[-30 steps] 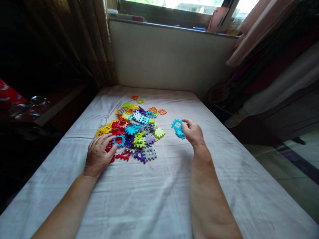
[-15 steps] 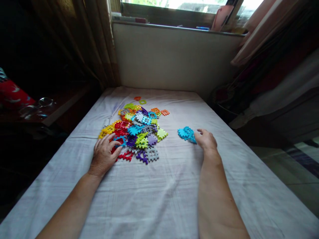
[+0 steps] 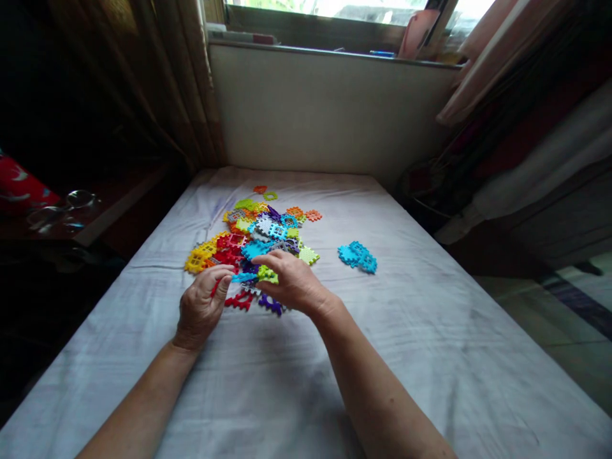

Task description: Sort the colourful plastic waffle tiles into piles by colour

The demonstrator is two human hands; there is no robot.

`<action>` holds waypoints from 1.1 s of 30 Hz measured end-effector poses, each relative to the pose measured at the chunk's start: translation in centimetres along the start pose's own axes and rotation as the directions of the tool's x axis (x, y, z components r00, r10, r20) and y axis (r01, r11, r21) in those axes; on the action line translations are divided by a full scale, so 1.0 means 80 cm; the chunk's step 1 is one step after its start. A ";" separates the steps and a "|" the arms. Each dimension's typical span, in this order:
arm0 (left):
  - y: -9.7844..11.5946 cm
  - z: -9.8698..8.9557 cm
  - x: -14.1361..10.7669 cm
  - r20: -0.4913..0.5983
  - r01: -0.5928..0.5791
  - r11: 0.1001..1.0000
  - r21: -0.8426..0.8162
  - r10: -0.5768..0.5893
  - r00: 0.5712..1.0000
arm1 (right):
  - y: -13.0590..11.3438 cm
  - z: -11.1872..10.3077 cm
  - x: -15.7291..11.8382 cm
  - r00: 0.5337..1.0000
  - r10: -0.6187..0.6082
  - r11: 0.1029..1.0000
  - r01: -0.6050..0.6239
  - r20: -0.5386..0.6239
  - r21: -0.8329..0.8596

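My left hand (image 3: 203,303) is closed, with a blue notched building tile (image 3: 245,277) pinched between thumb and fingers, tilted nearly edge-on above the pile. My right hand (image 3: 294,280) reaches in from the right with thumb and fingers apart, close to the tile's free end. Under and behind both hands spreads a pile of interlocking plastic tiles (image 3: 258,248) in yellow, red, blue, green, purple and grey. A red tile (image 3: 239,300) and a purple tile (image 3: 271,304) lie at its near edge. Apart on the right sits a small group of blue tiles (image 3: 358,256).
A pale cloth (image 3: 268,382) covers the work surface. Eyeglasses (image 3: 62,210) rest on a dark side table at left. Beyond the far edge stand a wall (image 3: 325,115) and a window sill; curtains hang at left, fabric at right.
My right hand has left the blue group and swung left to the pile. My left hand has raised a blue tile from the pile.
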State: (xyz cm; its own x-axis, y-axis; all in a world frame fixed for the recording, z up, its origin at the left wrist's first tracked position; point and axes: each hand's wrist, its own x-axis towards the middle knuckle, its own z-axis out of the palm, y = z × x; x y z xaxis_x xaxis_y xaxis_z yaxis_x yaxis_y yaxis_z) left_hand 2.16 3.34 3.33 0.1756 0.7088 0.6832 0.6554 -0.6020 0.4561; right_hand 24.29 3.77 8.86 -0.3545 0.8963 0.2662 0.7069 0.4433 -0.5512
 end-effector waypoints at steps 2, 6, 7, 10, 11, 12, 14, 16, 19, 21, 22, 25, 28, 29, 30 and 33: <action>0.003 0.000 0.000 -0.010 -0.001 1.000 -0.014 0.001 1.000 | -0.015 0.008 0.002 0.998 -0.034 0.999 0.036 0.046 -0.035; 0.008 0.000 0.000 0.006 0.009 0.999 -0.052 -0.009 1.000 | -0.024 0.009 0.006 0.995 -0.003 0.995 0.012 0.096 -0.097; 0.008 0.000 -0.001 0.020 0.015 0.998 -0.061 -0.014 1.000 | -0.023 0.007 0.006 0.994 0.003 0.994 0.008 0.106 -0.106; 0.008 0.001 -0.002 0.078 0.049 0.997 -0.058 -0.044 0.996 | -0.006 -0.012 0.005 0.996 0.062 0.994 -0.055 0.069 -0.097; 0.006 0.001 -0.003 0.091 0.063 0.997 -0.047 -0.059 0.994 | 0.005 -0.023 0.003 0.993 0.108 0.991 -0.104 0.038 -0.085; 0.004 0.001 -0.003 0.097 0.078 0.996 -0.034 -0.075 0.992 | 0.019 -0.036 -0.001 0.986 0.167 0.983 -0.167 -0.002 -0.072; -0.001 0.001 -0.004 0.087 0.102 0.995 -0.010 -0.101 0.991 | 0.053 -0.066 -0.014 0.944 0.322 0.943 -0.327 -0.074 -0.069; -0.007 0.003 -0.005 0.066 0.107 0.994 0.012 -0.108 0.992 | 0.088 -0.097 -0.033 0.852 0.497 0.846 -0.518 -0.161 -0.125; -0.014 0.006 -0.005 0.047 0.078 0.996 0.042 -0.080 0.996 | 0.127 -0.126 -0.061 0.691 0.699 0.657 -0.722 -0.183 -0.216; -0.017 0.007 -0.006 0.037 0.053 0.997 0.058 -0.055 0.998 | 0.141 -0.130 -0.073 0.633 0.755 0.593 -0.770 -0.172 -0.236; -0.017 0.007 -0.006 0.031 0.042 0.997 0.065 -0.044 0.999 | 0.146 -0.129 -0.076 0.619 0.766 0.577 -0.781 -0.172 -0.239; -0.018 0.006 -0.006 0.021 0.025 0.996 0.081 -0.027 0.999 | 0.156 -0.120 -0.079 0.577 0.796 0.530 -0.810 -0.183 -0.250; -0.019 0.005 -0.006 0.013 0.018 0.996 0.090 -0.019 1.000 | 0.162 -0.115 -0.079 0.533 0.819 0.482 -0.840 -0.213 -0.250; -0.019 0.005 -0.005 0.014 0.016 0.996 0.092 -0.018 1.000 | 0.162 -0.116 -0.079 0.519 0.823 0.466 -0.849 -0.232 -0.248; -0.020 0.005 -0.005 0.015 0.016 0.995 0.094 -0.018 1.000 | 0.161 -0.116 -0.079 0.511 0.821 0.456 -0.855 -0.254 -0.247; -0.020 0.005 -0.004 0.026 0.035 0.995 0.091 -0.037 0.999 | 0.148 -0.114 -0.068 0.549 0.778 0.494 -0.835 -0.307 -0.241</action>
State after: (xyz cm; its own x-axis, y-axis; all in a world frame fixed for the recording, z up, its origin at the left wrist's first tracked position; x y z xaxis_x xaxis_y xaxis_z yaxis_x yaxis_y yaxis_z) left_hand 1.36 4.24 2.16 0.1701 0.7400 0.6507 0.7251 -0.5411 0.4259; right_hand 40.19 4.18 8.10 0.5433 0.8386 -0.0396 0.7930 -0.5281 -0.3037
